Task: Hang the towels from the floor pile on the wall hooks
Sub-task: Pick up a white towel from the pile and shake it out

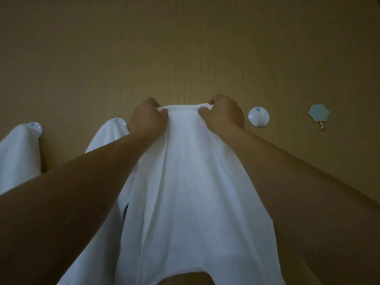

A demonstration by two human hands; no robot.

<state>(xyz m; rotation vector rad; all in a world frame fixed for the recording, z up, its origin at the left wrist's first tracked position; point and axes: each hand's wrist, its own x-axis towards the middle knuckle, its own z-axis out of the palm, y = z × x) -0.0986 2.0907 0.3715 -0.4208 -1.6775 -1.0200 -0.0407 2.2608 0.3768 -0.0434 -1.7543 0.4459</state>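
Currently: both bare forearms (86, 192) reach forward from the bottom corners of the head view. The held towel (185, 182) hangs between them, white, draped down to the bottom edge of the frame.

Left hand (147, 120) grips the left end of the towel's top edge, fingers curled round bunched cloth. Right hand (223, 116) pinches the right end, thumb and fingers clamped on the rolled hem. The top edge is pulled taut over the short span between the two hands.

The towel top sits at hook height, close to the tan wall (185, 48). Can't tell if it touches the wall; whatever is behind the cloth is hidden.

On the wall, left to right:
- far-left towel (18, 153), white, hung on the far-left hook (35, 127), round knob showing at its peak
- second towel (107, 134), white, hung on the second hook (121, 121), just left of the left hand, partly behind the left forearm
- round white hook (258, 116), bare, just right of the right hand
- blue star-shaped hook (319, 113), bare, small peg below it, further right
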